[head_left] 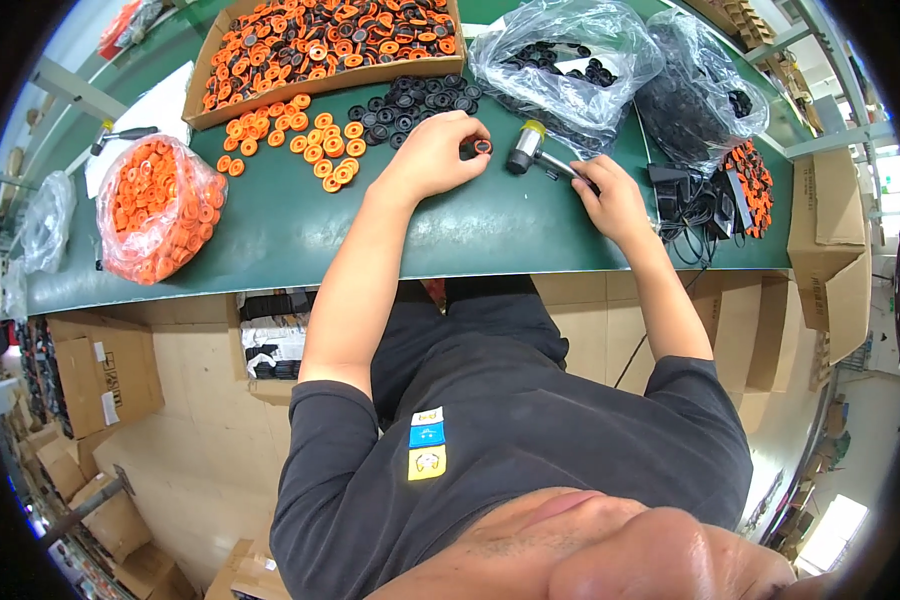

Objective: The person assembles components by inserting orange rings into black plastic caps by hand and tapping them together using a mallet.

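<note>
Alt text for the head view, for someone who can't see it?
The right hand grips a mallet over a green workbench, and the left hand holds a small black-and-orange part. Orange discs, black discs and a filled cardboard box lie nearby.

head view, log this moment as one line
left hand: pinching small round piece | right hand: gripping hammer handle | bench: loose orange discs beside black discs | clear bag: beyond hands
</note>
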A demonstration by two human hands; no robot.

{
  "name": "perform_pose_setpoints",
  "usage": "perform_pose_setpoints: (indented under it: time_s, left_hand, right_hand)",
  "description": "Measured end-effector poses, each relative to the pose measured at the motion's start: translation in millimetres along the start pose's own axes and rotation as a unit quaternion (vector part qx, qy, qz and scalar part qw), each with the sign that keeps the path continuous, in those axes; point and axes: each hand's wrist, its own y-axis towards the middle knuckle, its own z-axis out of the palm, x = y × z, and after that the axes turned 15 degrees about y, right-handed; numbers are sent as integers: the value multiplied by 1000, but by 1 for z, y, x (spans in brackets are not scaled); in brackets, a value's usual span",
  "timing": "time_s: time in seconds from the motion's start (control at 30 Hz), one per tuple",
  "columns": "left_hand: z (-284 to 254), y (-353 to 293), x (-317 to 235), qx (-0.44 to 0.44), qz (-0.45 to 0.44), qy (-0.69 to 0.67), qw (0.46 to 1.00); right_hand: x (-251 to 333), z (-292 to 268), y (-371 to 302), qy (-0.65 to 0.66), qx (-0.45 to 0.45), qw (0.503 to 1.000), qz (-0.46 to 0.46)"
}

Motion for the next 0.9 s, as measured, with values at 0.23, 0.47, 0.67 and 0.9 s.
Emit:
perform_pose_setpoints:
  time_s: [0.23, 0.47, 0.67, 0.9]
  left_hand:
    - [2, 4, 3, -23, -69, -302, 951]
    - [5, 5, 8, -57, -119, -470, 873]
    - [4, 6, 1, -60, -137, -456, 877]
    - [4, 5, 5, -19, -166, -475, 864]
  right_hand:
    - [51, 26, 52, 195, -12, 974, -112]
    - [54, 56, 101, 203, -33, 957, -205]
    - [35, 66, 98, 336, -50, 928, -156]
    - [34, 66, 90, 400, -34, 911, -92]
